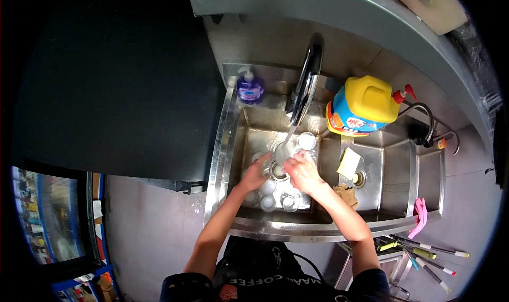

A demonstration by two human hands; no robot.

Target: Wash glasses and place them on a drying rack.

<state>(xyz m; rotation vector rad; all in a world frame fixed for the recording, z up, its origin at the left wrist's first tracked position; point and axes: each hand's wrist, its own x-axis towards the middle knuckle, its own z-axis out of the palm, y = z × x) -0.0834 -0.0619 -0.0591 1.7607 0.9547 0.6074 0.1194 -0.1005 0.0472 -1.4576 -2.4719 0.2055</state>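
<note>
My left hand point(255, 174) is low in the left steel sink basin point(257, 133), its fingers and thumb curved apart beside clear glasses. Whether it touches one is unclear. Opposite it, my right hand point(303, 171) has bent fingers at the edge of the water stream point(290, 134). White splash and clear glass blur together there, so its grip is hidden. Between the hands lies the round drain point(279, 171). A clear glass point(307, 141) stands beyond my right hand. Nearer me are several more, among them a glass point(268, 203) and another glass point(290, 203). Water runs from the chrome faucet point(308, 79).
A purple pump bottle point(249, 89) stands at the back left rim. Behind the divider is a big yellow-blue detergent jug point(364, 107). The neighbouring basin holds a yellow sponge point(349, 162) and a brown cloth point(346, 194). Pink gloves point(418, 217) hang over the front rim. A grey shelf point(318, 4) overhangs.
</note>
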